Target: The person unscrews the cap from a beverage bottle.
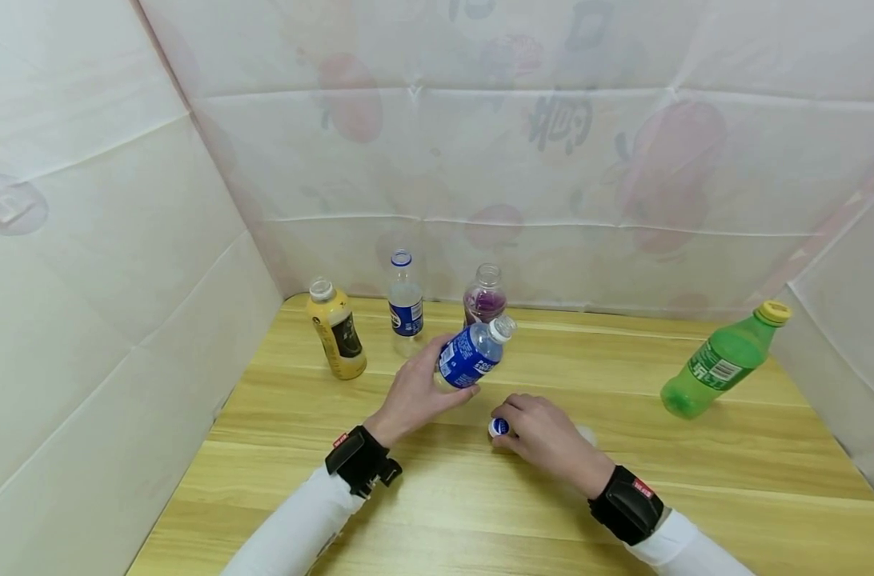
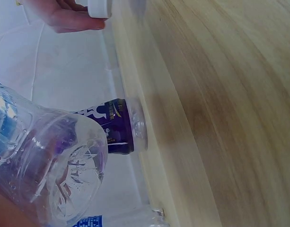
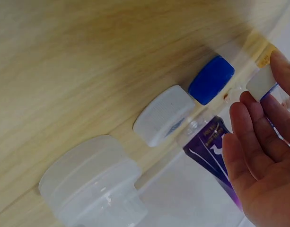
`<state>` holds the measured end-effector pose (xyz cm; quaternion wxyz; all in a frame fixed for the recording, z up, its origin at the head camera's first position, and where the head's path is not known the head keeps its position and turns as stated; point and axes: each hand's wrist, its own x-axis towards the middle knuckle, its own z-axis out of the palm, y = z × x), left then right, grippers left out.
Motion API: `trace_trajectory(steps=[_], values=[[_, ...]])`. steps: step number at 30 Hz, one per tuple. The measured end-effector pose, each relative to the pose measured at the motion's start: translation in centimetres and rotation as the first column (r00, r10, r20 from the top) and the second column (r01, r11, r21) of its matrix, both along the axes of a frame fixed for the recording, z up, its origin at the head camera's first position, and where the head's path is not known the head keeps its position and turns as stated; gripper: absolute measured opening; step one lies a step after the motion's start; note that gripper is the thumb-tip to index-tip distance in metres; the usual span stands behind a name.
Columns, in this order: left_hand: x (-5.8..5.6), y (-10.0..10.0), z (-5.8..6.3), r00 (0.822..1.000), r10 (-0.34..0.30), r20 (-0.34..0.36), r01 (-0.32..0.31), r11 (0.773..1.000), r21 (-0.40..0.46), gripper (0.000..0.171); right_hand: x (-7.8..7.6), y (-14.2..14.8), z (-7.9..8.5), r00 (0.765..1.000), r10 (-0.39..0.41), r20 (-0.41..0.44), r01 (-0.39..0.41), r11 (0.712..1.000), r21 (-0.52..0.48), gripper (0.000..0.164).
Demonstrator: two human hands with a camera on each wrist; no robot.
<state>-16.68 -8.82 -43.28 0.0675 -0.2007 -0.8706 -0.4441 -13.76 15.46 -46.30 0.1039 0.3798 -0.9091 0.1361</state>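
Note:
My left hand (image 1: 417, 387) grips a clear plastic bottle (image 1: 469, 357) with a blue label, tilted with its neck up to the right. Its clear base (image 2: 74, 179) faces the left wrist camera. Lower and to the right, my right hand (image 1: 548, 438) pinches a white bottle cap (image 1: 499, 428) with a blue top between thumb and fingers. On the table near this hand, the right wrist view shows a blue cap (image 3: 211, 79), a ribbed white cap (image 3: 163, 116) and a larger translucent cap (image 3: 95, 182). In the head view the right hand hides most of these.
Behind the left hand stand a yellow bottle (image 1: 339, 340), a clear blue-labelled bottle (image 1: 406, 308) and a purple bottle (image 1: 484, 304). A green bottle with a yellow cap (image 1: 725, 360) stands at the right. Printed white sheeting (image 1: 480, 160) walls the wooden table (image 1: 422, 512).

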Motion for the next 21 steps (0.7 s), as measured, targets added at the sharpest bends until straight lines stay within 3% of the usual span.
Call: trace_trajectory(steps=[21], values=[[-0.05,0.08,-0.25,1.0,-0.012,-0.014,0.012,1.0,0.007,0.084,-0.78,-0.67,-1.06,0.998,0.002,-0.06,0.006,0.991,0.131,0.034]])
